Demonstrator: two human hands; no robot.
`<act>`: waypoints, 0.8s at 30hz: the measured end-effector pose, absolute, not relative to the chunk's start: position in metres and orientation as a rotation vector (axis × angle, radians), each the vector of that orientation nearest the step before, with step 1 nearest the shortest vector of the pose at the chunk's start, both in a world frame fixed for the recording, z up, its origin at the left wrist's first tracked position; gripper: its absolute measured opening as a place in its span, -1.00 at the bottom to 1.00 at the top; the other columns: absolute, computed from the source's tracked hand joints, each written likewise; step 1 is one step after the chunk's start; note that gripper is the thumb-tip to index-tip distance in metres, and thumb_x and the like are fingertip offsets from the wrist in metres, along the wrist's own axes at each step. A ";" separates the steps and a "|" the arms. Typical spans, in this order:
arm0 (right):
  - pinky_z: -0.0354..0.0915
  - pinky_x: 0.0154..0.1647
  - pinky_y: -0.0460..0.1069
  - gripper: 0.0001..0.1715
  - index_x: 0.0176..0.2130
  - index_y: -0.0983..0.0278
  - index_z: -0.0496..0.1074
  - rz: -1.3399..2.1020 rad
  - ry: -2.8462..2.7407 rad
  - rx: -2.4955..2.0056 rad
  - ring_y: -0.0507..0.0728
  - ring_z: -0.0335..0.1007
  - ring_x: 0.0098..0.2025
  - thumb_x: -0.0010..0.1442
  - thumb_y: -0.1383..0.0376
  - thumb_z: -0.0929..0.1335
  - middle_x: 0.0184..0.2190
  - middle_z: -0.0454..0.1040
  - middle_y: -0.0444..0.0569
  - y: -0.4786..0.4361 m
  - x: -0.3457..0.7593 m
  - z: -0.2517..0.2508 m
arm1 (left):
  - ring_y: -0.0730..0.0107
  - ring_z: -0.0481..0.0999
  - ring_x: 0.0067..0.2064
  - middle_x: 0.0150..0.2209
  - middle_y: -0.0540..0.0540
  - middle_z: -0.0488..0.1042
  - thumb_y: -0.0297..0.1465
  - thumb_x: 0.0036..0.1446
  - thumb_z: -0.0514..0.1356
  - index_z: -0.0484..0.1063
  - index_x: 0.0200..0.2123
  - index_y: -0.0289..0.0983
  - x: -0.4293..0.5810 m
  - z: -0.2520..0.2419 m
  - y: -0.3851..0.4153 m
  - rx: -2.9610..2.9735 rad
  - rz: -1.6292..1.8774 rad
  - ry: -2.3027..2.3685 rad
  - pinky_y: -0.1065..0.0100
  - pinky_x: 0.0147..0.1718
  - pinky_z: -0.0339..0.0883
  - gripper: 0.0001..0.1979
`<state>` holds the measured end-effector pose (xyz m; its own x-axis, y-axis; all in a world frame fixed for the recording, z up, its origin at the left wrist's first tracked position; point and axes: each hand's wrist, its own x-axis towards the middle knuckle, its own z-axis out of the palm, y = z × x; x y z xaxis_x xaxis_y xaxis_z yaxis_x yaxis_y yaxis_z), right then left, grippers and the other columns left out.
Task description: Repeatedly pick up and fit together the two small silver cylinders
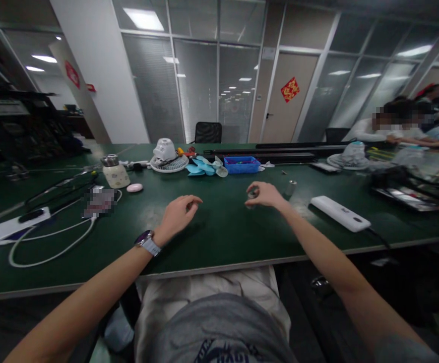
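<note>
Two bare hands are held over a dark green work table (219,237), and both are raised a little above its surface. The left hand (177,214) is loosely curled, with one watch (146,242) worn on its wrist. Its grip cannot be told, because no object is seen at the fingertips (194,200). The right hand (263,195) is clenched lightly around one small shiny metal piece (253,192), which is grasped at the fingertips and is partly hidden by them. This piece is located above the table, at the middle of the view.

Just beside the right hand, one metal cylinder (290,188) is standing upright. Further right, one white power bank (340,214) is lying with a dark cable (376,238) attached. Near the far edge, two small white desk fans are placed apart: one (168,157) is left of centre and the other (350,157) is to the right. Between them are found several light-blue fan blades (200,167) and one blue plastic tray (242,164) with small parts in it.

On the left side, one patterned flask with a metal lid (115,171), one pink round object (134,187), one blurred object (99,201) and one white power strip (15,222) are seen, with white cables (49,247) looped near them. At the far right, several other people (400,126) are seated, but their exact number cannot be told.
</note>
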<state>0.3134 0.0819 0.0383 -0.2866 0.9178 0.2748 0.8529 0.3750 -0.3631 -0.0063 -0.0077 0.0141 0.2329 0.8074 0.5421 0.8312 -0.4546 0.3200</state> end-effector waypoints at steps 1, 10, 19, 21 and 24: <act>0.34 -0.14 0.00 -0.44 -0.14 0.20 0.53 0.244 -2.216 -1.415 0.15 0.52 -0.20 -0.16 0.08 0.55 -0.29 0.58 -0.07 0.078 0.289 0.033 | 0.29 0.49 -0.20 -0.18 -0.08 0.58 -0.32 0.23 0.06 0.52 -0.12 -0.20 -0.003 0.015 -0.009 -2.457 -1.089 -1.617 0.30 -0.23 0.31 -0.73; 0.31 -0.23 -0.05 -0.21 0.06 0.19 0.30 0.602 -2.236 -0.836 0.11 0.54 -0.30 -0.11 0.09 0.54 -0.37 0.57 -0.15 0.043 0.189 0.010 | 0.23 0.52 -0.07 -0.12 -0.11 0.60 -0.27 0.14 0.22 0.49 -0.11 -0.21 0.013 0.021 -0.017 -2.475 -1.487 -1.599 0.29 -0.22 0.35 -0.74; 0.31 -0.21 -0.03 -0.19 0.09 0.16 0.23 0.594 -2.214 -0.801 0.11 0.54 -0.31 -0.07 0.03 0.52 -0.34 0.57 -0.17 0.045 0.188 0.002 | 0.31 0.58 -0.27 -0.29 -0.06 0.61 -0.25 0.06 0.29 0.43 -0.20 -0.23 0.013 0.029 -0.003 -2.502 -1.472 -1.687 0.34 -0.32 0.32 -0.74; 0.30 -0.23 -0.03 -0.19 0.09 0.17 0.23 0.587 -2.220 -0.800 0.11 0.53 -0.32 -0.06 0.03 0.52 -0.34 0.56 -0.16 0.045 0.187 0.002 | 0.33 0.57 -0.31 -0.31 -0.06 0.60 -0.25 0.03 0.31 0.40 -0.28 -0.25 0.011 0.029 0.001 -2.415 -1.583 -1.711 0.36 -0.36 0.31 -0.75; 0.30 -0.26 -0.04 -0.17 0.10 0.19 0.22 0.557 -2.214 -0.819 0.11 0.52 -0.33 -0.06 0.02 0.52 -0.33 0.56 -0.14 0.042 0.187 0.002 | 0.33 0.57 -0.32 -0.30 -0.09 0.59 -0.22 0.02 0.31 0.39 -0.30 -0.25 0.000 0.023 0.009 -2.309 -1.705 -1.744 0.36 -0.39 0.31 -0.73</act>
<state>0.1875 0.0423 0.0018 -0.5547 0.6913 0.4631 0.3897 0.7076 -0.5895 0.0005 0.0090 0.0230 -0.0424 0.8151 0.5778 0.5963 -0.4433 0.6692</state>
